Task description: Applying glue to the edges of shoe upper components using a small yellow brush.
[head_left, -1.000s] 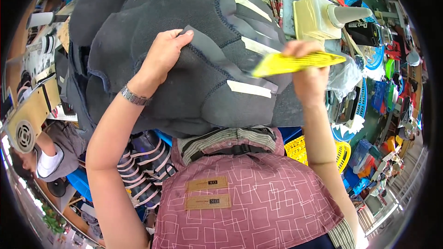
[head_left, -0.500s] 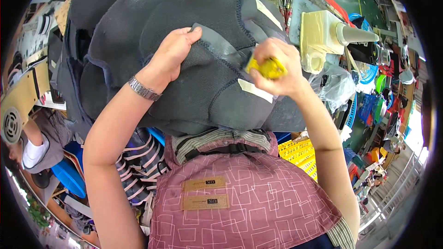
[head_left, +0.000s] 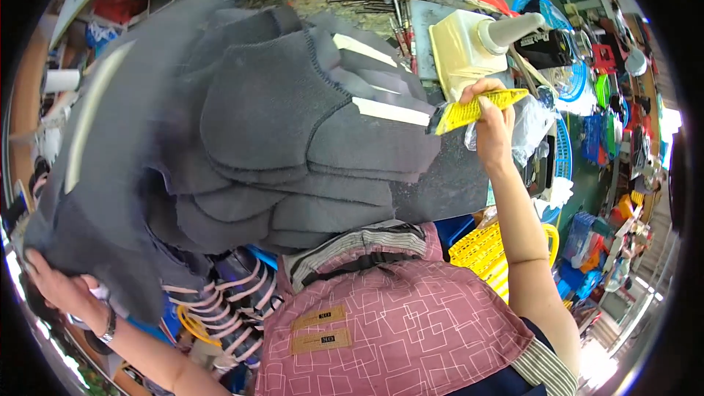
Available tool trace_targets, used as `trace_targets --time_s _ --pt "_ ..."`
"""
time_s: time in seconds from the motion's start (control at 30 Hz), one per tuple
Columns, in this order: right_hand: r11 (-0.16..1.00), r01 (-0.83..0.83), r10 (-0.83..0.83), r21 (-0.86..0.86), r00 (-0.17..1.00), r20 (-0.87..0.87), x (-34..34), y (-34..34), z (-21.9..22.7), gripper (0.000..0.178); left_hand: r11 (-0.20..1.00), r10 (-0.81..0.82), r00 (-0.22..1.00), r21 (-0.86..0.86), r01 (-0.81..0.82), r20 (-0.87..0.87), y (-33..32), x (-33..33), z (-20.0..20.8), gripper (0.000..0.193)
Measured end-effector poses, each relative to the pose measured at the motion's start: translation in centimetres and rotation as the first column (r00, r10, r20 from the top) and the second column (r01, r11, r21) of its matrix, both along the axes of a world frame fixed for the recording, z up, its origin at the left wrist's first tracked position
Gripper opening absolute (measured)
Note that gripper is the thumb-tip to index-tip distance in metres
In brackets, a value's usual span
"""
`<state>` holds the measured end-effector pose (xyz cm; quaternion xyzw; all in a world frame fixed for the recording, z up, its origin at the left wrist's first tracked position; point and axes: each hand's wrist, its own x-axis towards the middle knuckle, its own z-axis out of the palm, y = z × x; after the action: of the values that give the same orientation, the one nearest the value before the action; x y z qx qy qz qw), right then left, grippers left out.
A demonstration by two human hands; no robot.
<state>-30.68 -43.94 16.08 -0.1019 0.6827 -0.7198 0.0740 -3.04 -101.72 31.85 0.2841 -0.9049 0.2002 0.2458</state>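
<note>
The yellow tool (head_left: 467, 114) slants lengthwise, dark end (head_left: 436, 119) pointing lower left.

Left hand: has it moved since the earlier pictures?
Yes. Judged against the pale bottle, the left hand is now much farther left and lower in the view, holding a motion-blurred dark fabric piece.

- Your stacked dark-grey panels (head_left: 257, 106): matt, slightly fuzzy cloth.
- Pale strips (head_left: 391, 111) on them: smooth, matt.
- Your yellow hand tool (head_left: 466, 114), right: smooth, slightly glossy.
- Spouted container (head_left: 456, 51), far right: smooth, cloudy plastic.
- Your apron (head_left: 418, 323), near: matt woven cloth.
- Your wristband (head_left: 110, 325), left: shiny metal.
</note>
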Motion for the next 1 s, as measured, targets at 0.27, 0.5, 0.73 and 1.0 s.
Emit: trace_targets --time_s 0.27,0.5,0.73,1.0 --pt "0.928 0.343 -0.343 0.146 0.939 -0.027 -0.1 5.9 -3.0 0.023 0.94 0.09 0.98 0.341 -0.023 -0.18 -7.7 2.7 -10.2 0.047" --pt "0.773 0.444 -0.344 0.453 0.894 -0.288 -1.1 9.2 -8.3 0.014 0.753 -0.578 0.791 0.242 0.612 -0.2 14.0 -18.0 -9.2 0.024" --pt "0.724 0.637 -0.665 0.265 0.747 0.021 -1.4 10.4 -10.5 0.018 0.377 -0.8 0.597 0.722 0.58 -0.062 23.5 -29.8 -15.4 0.053" --pt "0.744 0.304 -0.016 -0.595 0.898 0.439 -1.9 3.2 -3.8 0.035 0.243 -0.696 0.707 0.886 0.396 -0.125 25.5 -27.2 -14.1 0.036"
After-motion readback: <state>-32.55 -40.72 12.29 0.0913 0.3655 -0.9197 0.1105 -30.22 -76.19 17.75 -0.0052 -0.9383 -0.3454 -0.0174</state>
